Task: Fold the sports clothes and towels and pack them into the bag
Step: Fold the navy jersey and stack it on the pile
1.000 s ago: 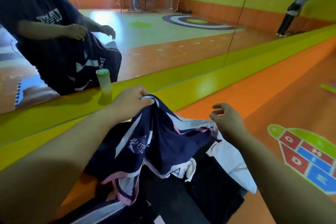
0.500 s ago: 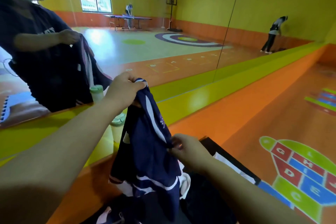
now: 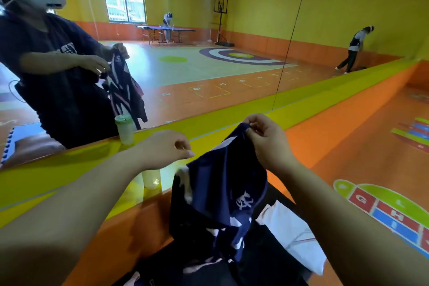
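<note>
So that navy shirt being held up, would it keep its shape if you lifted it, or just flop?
Probably flops: the navy shirt hangs in loose folds from the right hand, pinched at a single edge by the fingers. It seems light, since a fingertip pinch carries it. The left hand is off the fabric, so the lower part sags onto the pile.

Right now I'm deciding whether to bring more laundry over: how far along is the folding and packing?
Early. Nothing looks folded or packed. In hand: the right hand pinches the navy jersey up by its top edge, unfolded; the left hand is beside it, not holding it. Left: the white cloth and dark clothes below lie loose. I can't make out a bag.
</note>
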The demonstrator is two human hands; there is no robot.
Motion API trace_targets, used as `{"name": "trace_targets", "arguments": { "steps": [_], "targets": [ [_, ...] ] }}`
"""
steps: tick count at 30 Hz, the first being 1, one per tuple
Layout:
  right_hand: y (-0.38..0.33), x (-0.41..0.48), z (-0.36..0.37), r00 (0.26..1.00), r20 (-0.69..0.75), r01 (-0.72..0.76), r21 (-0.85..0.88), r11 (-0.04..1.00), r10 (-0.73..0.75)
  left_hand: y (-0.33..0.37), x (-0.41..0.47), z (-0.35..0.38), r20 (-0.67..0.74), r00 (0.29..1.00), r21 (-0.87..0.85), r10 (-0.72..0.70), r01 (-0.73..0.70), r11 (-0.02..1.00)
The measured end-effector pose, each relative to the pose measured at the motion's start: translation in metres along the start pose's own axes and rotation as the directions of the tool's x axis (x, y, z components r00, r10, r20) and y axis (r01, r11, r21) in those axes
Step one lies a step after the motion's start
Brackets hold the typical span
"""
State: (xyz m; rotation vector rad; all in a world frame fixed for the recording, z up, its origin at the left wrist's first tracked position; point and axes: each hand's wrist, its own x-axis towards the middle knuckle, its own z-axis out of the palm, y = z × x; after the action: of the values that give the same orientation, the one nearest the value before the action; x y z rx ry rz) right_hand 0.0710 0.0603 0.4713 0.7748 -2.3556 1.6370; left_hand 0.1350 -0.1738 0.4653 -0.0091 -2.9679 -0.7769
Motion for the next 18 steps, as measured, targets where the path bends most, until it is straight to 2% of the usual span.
{"name": "trace_targets", "arguments": {
  "steps": [2,4,6,8,10,13,16,18],
  "targets": [
    [-0.006,0.003,-0.006,0.996,0.085,0.032,0.076,0.997,-0.038,0.005,0.003,0.009,0.032,0.998,-0.05,0.049,-0.047,0.998],
    [-0.011,0.003,-0.013,0.983,0.173,0.023,0.251,0.968,-0.068,0.011,0.009,0.017,0.053,0.996,-0.192,0.073,-0.061,0.979],
    [-0.02,0.001,-0.023,0.971,0.234,-0.079,0.522,0.85,-0.053,0.017,0.013,0.022,0.12,0.984,-0.33,0.129,-0.083,0.94],
    [-0.031,-0.002,-0.032,0.96,0.277,-0.166,0.666,0.727,-0.035,0.025,0.019,0.03,0.203,0.961,-0.37,0.189,-0.103,0.923],
    [-0.039,-0.005,-0.038,0.957,0.286,-0.176,0.71,0.682,-0.05,0.035,0.026,0.041,0.283,0.935,-0.394,0.215,-0.091,0.914],
    [-0.043,-0.005,-0.048,0.967,0.241,-0.123,0.715,0.688,-0.078,0.054,0.033,0.061,0.367,0.884,-0.452,0.29,-0.103,0.886],
    [-0.038,-0.001,-0.062,0.974,0.212,-0.084,0.663,0.744,-0.079,0.067,0.037,0.073,0.355,0.872,-0.566,0.336,-0.085,0.82],
    [-0.028,0.003,-0.075,0.98,0.185,-0.05,0.577,0.815,-0.071,0.067,0.042,0.073,0.283,0.899,-0.524,0.334,-0.147,0.839]
  ]
}}
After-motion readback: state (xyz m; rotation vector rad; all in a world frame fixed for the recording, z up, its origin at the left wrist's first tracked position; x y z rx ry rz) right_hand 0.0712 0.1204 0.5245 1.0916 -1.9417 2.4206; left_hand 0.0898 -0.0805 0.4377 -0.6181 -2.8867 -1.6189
